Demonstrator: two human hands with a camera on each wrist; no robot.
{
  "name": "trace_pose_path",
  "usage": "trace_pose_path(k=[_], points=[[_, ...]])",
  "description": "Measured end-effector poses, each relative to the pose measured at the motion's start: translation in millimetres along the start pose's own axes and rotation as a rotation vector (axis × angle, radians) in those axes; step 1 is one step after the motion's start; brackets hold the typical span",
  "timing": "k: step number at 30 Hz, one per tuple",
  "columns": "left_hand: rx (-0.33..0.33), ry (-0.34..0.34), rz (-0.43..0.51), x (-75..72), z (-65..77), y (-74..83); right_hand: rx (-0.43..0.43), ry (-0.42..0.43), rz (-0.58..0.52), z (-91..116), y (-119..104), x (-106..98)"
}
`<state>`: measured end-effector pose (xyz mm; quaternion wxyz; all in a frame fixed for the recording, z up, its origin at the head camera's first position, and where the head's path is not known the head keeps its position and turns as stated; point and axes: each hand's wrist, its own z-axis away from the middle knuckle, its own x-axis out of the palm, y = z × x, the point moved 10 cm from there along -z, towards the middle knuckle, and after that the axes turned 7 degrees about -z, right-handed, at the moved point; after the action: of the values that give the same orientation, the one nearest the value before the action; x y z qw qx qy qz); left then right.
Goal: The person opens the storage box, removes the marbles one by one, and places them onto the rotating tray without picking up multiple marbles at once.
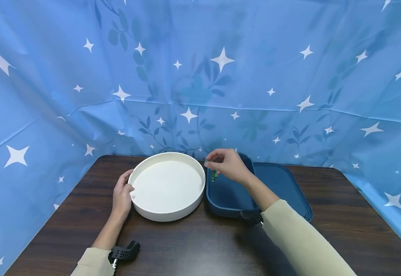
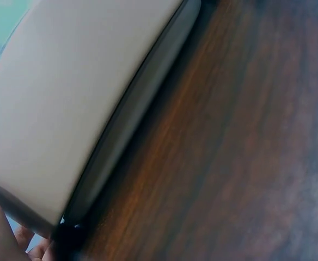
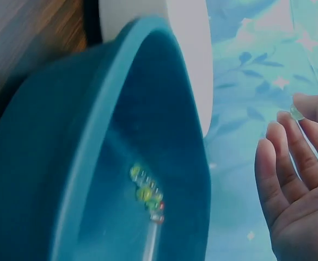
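My left hand (image 1: 122,194) grips the left rim of a round white tray (image 1: 167,186), thumb over the rim and fingers along the outside wall. In the left wrist view the tray wall (image 2: 66,98) fills the upper left, with fingertips at the lower corner. My right hand (image 1: 229,165) is above the left back part of a deep blue bin (image 1: 233,195). Between thumb and forefinger it pinches a small clear greenish marble (image 3: 295,112); the other fingers are loosely extended. Several glass marbles (image 3: 144,194) with green, yellow and red inside lie together on the bin's floor.
To the right of the bin, partly behind my forearm, lies a shallow blue tray (image 1: 280,182). Everything stands on a dark wooden table (image 1: 183,245). A blue cloth (image 1: 200,76) with white stars hangs right behind the table's back edge.
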<state>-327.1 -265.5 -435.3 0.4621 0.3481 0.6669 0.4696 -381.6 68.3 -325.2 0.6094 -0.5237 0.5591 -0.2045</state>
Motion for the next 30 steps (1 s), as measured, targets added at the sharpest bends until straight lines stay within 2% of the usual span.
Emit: trace_pose_path(k=[10, 17, 24, 30], points=[[-0.002, 0.002, -0.023, -1.4, -0.2, -2.4, 0.039, -0.031, -0.017, -21, -11, 41], [0.006, 0.009, -0.007, -2.1, 0.3, -2.5, 0.02, -0.087, 0.003, -32, -17, 73], [0.016, -0.002, -0.007, -1.5, 0.9, -1.8, 0.065, -0.105, 0.006, -39, -8, 98], [0.017, 0.007, -0.011, 1.1, -0.1, -0.9, 0.09, -0.083, 0.057, -44, 8, 109]])
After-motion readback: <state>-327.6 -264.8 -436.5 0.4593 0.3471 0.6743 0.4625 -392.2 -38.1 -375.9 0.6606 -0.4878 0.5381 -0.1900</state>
